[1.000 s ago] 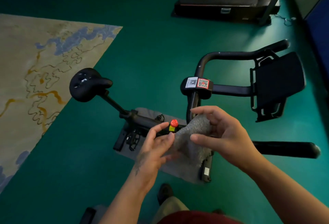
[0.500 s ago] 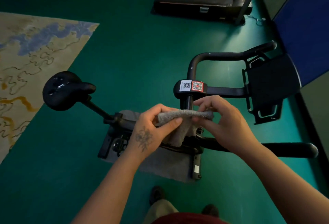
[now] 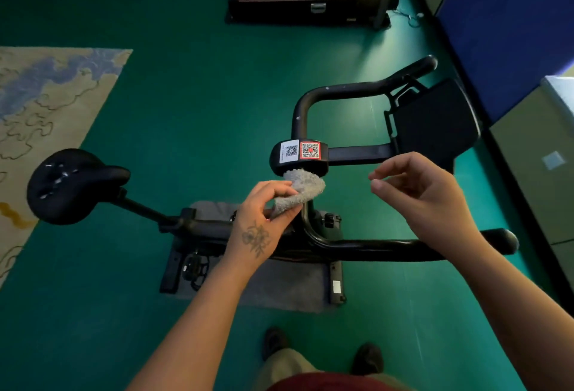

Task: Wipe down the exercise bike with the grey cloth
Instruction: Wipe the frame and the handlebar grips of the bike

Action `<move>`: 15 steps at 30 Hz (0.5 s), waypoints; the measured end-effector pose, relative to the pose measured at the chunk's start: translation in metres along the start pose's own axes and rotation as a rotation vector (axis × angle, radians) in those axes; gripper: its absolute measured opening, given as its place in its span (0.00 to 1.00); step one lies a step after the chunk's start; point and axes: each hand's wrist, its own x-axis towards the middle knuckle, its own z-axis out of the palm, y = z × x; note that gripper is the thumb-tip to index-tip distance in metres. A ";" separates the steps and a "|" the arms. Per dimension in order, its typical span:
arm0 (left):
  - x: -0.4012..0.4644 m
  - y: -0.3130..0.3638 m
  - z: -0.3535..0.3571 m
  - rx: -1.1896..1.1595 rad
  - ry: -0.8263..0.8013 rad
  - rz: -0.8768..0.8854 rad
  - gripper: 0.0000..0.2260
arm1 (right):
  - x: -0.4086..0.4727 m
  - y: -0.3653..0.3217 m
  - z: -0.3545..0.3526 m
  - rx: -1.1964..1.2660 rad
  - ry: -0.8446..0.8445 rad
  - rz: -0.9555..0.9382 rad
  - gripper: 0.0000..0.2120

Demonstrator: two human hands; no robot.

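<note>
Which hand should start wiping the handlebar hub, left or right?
Left. The left hand holds the grey cloth, bunched right beside the hub with QR stickers. The right hand is open and empty, off to the side.

— How does the left hand sit?
— Back turned up, a flower tattoo showing on it, forearm bare and reaching forward. Its fingers and thumb pinch a small folded grey terry cloth that sticks out past the fingertips.
— And the right hand?
— Apart from the left, level with it, holding nothing. Fingers loosely curled, thumb pointing toward the left hand, bare forearm angling in from the lower right.
</note>
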 end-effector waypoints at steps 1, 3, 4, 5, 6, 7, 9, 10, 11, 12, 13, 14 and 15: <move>0.001 0.001 -0.002 -0.001 0.015 -0.001 0.10 | -0.001 0.001 -0.002 0.018 0.002 0.001 0.07; 0.005 0.005 -0.010 -0.005 0.019 -0.010 0.07 | -0.002 0.002 -0.002 0.035 -0.004 0.004 0.07; 0.008 0.009 -0.013 -0.022 -0.011 -0.021 0.07 | -0.003 0.002 -0.001 0.037 -0.014 0.005 0.07; 0.011 0.012 -0.016 -0.039 -0.058 -0.034 0.08 | -0.003 0.002 0.001 0.037 -0.029 0.004 0.07; 0.015 0.016 -0.018 -0.045 -0.106 -0.042 0.10 | -0.004 0.002 0.004 0.034 -0.044 0.001 0.06; 0.021 0.018 -0.020 -0.030 -0.147 -0.048 0.12 | -0.004 0.003 0.007 0.029 -0.059 -0.003 0.06; 0.035 0.021 -0.022 0.054 -0.214 -0.059 0.15 | -0.003 0.005 0.016 -0.006 -0.098 -0.019 0.08; 0.041 0.023 -0.022 0.097 -0.245 -0.067 0.16 | -0.001 0.006 0.022 -0.042 -0.124 -0.034 0.09; 0.047 0.024 -0.021 0.120 -0.273 -0.076 0.18 | 0.000 0.006 0.028 -0.094 -0.153 -0.059 0.11; 0.051 0.024 -0.019 0.124 -0.294 -0.087 0.20 | 0.002 0.007 0.035 -0.156 -0.178 -0.092 0.13; 0.054 0.024 -0.016 0.121 -0.308 -0.095 0.22 | 0.005 0.007 0.042 -0.210 -0.197 -0.128 0.15; 0.056 0.024 -0.013 0.118 -0.320 -0.095 0.23 | 0.008 0.008 0.048 -0.246 -0.206 -0.158 0.17; 0.057 0.023 -0.010 0.126 -0.327 -0.086 0.25 | 0.011 0.009 0.054 -0.260 -0.203 -0.176 0.18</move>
